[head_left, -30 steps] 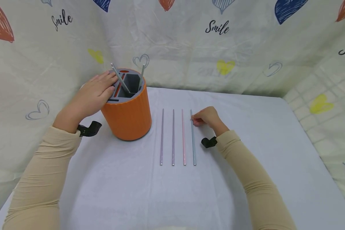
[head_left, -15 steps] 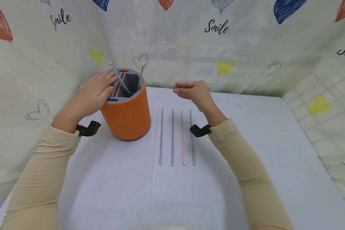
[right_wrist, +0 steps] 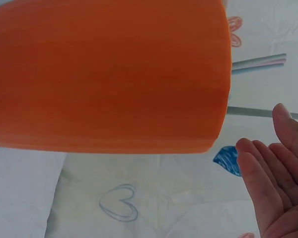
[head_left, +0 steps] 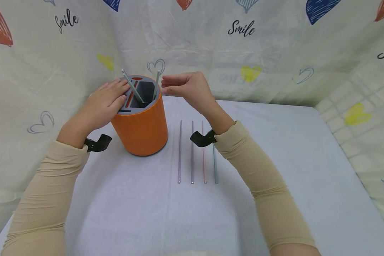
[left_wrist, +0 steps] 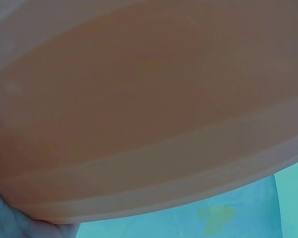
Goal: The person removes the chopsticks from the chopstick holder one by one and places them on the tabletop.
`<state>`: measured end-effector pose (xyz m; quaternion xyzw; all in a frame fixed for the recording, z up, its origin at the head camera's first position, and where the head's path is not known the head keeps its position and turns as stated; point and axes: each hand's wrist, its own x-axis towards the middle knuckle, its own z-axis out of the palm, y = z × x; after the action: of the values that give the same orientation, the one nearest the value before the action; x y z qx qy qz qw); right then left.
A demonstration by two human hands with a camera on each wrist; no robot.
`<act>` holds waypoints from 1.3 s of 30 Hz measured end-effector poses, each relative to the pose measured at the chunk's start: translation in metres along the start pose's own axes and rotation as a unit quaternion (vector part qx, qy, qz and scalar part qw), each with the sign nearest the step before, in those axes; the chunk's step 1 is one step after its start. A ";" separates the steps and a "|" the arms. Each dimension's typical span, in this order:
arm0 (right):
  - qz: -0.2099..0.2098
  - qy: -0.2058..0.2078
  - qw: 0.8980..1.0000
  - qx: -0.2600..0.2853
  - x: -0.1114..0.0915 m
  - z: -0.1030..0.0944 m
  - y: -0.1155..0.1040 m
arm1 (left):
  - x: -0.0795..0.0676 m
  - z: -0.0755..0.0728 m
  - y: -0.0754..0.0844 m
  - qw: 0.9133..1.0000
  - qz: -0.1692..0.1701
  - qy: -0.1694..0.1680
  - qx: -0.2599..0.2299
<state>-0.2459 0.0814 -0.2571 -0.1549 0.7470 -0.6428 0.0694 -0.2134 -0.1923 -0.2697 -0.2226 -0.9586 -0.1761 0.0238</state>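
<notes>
An orange cylindrical holder (head_left: 140,133) with a grey sectioned top stands left of centre. My left hand (head_left: 104,101) lies flat across its top rim, fingers extended. Slim straw-like sticks lean in its large compartment, one to the left (head_left: 132,87) and one to the right (head_left: 156,85). Beside the right one is my right hand (head_left: 192,87), its fingers straight and nothing between them. The right wrist view shows its thumb apart from the fingers, close to a grey-green stick (right_wrist: 253,112). The orange wall fills most of the left wrist view.
On the white tabletop (head_left: 124,209) lie two purple sticks (head_left: 179,156), a pink stick (head_left: 205,169) and a teal stick (head_left: 216,167), side by side. My right forearm passes over the row, partly covering it. Patterned cloth (head_left: 204,46) hangs behind.
My right hand has let go of the teal stick, risen from the row and moved left to the holder's right rim. The left hand stays on the holder.
</notes>
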 end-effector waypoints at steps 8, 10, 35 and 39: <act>-0.025 -0.014 1.000 -0.009 0.006 0.016 -0.007 | 0.002 -0.001 0.001 1.000 0.000 -0.001 0.000; -0.032 -0.015 0.999 -0.028 0.007 0.018 -0.007 | 0.002 -0.001 0.001 1.000 0.000 -0.002 0.000; -0.281 0.161 0.929 0.178 -0.027 -0.013 -0.085 | 0.002 -0.001 -0.001 1.000 0.001 -0.001 0.003; -0.357 0.191 0.899 0.166 -0.035 -0.026 -0.092 | 0.002 0.000 -0.001 1.000 0.002 -0.002 0.004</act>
<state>-0.2072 0.1053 -0.1659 -0.2716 0.5230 -0.7565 -0.2836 -0.2155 -0.1928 -0.2695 -0.2246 -0.9589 -0.1721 0.0227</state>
